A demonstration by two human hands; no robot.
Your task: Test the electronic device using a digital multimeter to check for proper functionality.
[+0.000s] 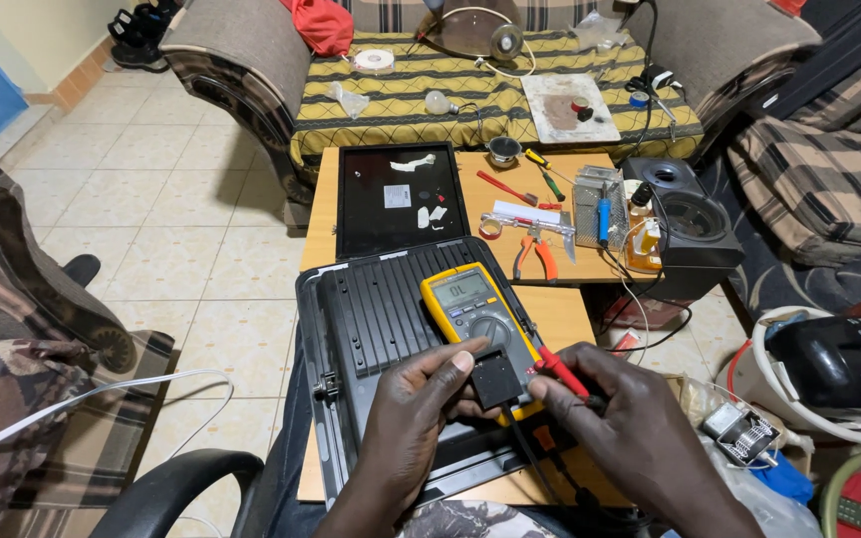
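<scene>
In the lower middle of the frame the left hand and the right hand meet over a small square part, which lies on the lower end of a multimeter. The multimeter rests on a ribbed back panel, and this panel lies on the wooden table. Behind it, toward the upper middle, a flat screen panel lies on the table, with pliers to its right. A speaker stands further right. A sofa is behind the table.

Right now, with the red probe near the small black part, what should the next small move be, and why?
Probably bring the red probe tip down onto the black part. The left hand pinches the part against the meter, and the right hand holds the probe just beside it.
</scene>
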